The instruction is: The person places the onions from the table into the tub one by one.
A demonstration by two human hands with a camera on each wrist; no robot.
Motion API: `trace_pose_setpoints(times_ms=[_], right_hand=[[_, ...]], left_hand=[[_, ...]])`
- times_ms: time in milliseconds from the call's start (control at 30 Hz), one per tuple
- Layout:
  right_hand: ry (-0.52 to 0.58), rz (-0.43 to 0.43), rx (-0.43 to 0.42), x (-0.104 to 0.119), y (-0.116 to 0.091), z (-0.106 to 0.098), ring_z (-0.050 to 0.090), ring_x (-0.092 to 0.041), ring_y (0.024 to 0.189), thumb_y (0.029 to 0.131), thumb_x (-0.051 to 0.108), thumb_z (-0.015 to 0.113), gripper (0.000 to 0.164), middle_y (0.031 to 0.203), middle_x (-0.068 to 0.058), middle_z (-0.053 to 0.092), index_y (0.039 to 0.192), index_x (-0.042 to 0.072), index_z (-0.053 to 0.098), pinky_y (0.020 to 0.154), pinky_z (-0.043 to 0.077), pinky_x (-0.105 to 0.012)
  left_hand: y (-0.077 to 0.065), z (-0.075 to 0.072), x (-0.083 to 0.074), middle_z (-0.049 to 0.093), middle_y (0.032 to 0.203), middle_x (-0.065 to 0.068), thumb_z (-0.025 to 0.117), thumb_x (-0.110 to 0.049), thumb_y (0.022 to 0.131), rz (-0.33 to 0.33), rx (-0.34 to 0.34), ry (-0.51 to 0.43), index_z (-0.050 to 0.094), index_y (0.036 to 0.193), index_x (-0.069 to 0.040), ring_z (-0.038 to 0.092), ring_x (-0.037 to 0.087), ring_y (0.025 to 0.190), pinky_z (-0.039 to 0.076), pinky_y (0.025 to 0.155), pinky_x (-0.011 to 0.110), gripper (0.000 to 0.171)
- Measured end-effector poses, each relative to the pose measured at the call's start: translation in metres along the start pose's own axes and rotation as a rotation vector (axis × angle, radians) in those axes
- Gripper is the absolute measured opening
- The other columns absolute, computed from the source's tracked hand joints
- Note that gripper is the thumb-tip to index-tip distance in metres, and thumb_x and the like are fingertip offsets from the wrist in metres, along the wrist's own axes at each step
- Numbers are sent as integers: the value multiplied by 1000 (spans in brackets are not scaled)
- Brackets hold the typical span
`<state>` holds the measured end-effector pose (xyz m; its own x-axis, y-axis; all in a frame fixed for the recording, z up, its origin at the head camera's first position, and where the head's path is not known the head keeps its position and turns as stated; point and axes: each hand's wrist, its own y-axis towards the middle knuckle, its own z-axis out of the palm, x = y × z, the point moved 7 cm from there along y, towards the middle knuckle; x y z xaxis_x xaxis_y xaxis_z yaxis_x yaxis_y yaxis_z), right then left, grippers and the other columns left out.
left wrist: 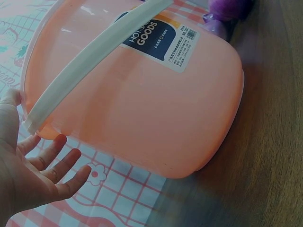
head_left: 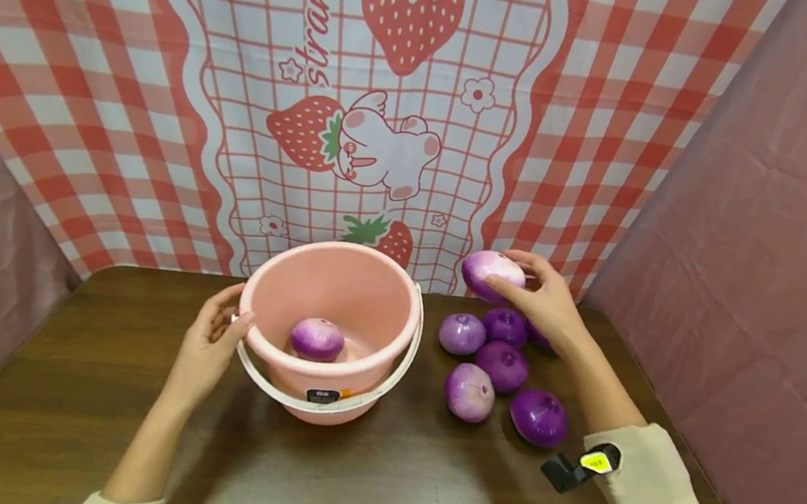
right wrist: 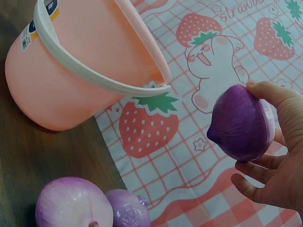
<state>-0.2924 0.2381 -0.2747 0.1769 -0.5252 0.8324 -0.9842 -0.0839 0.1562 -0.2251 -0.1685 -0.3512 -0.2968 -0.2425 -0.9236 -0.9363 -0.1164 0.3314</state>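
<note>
Pink bucket right of my left fingers; left hand's thumb and index pinch its rim, other fingers loose. Loose onions below my right hand's fingers. Held onion grasped in right fingertips. Might slip, I judge: smooth, only tips hold. Bucket could tip if left fingers tug. Head view alone shows inner onion; left wrist makes label readable.

Strawberry-print cloth behind brown table
</note>
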Motion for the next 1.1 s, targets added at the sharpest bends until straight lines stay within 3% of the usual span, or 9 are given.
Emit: trace_pose_setpoints(times_ms=[267, 533, 633, 767, 967, 1100], right_hand=[[11, -16, 7, 6, 5, 8, 48, -26, 119, 83, 44, 67, 63, 132, -11, 51, 135, 15, 45, 90, 44, -33], [20, -17, 32, 14, 7, 15, 50, -23, 113, 82, 45, 67, 63, 130, -9, 52, 135, 19, 46, 83, 50, -28], [14, -22, 32, 16, 8, 17, 51, -22, 112, 82, 46, 68, 62, 128, -8, 53, 134, 19, 47, 83, 50, -28], [10, -26, 28, 18, 8, 19, 51, -22, 113, 81, 46, 69, 62, 128, -8, 54, 134, 19, 47, 85, 48, -29], [8, -25, 25, 23, 10, 23, 53, -22, 113, 80, 46, 69, 62, 127, -8, 55, 133, 21, 48, 83, 49, -30], [25, -35, 27, 26, 11, 26, 54, -23, 110, 80, 44, 70, 62, 125, -9, 56, 133, 19, 48, 80, 51, -29]], left_hand=[[0, 0, -1, 58, 112, 22, 50, -10, 95, 9, -5, 2, 39, 139, -5, 54, -7, 88, 44, 78, 10, 45], [0, -2, 0, 59, 96, -14, 52, -10, 95, 5, -12, -12, 41, 138, -6, 54, -6, 87, 44, 77, 10, 45], [0, -2, 0, 59, 95, -17, 52, -10, 95, 8, -11, -15, 41, 138, -6, 54, -5, 87, 44, 77, 10, 45], [0, -2, 0, 60, 98, -10, 52, -10, 95, 5, -12, -10, 41, 138, -7, 54, -6, 87, 44, 77, 10, 45], [0, -1, -1, 58, 112, 20, 50, -10, 95, 10, -4, 4, 39, 139, -6, 53, -8, 88, 44, 77, 10, 45], [0, 0, 0, 56, 117, 27, 49, -9, 96, 10, 2, 5, 38, 140, -6, 53, -9, 89, 43, 78, 9, 45]])
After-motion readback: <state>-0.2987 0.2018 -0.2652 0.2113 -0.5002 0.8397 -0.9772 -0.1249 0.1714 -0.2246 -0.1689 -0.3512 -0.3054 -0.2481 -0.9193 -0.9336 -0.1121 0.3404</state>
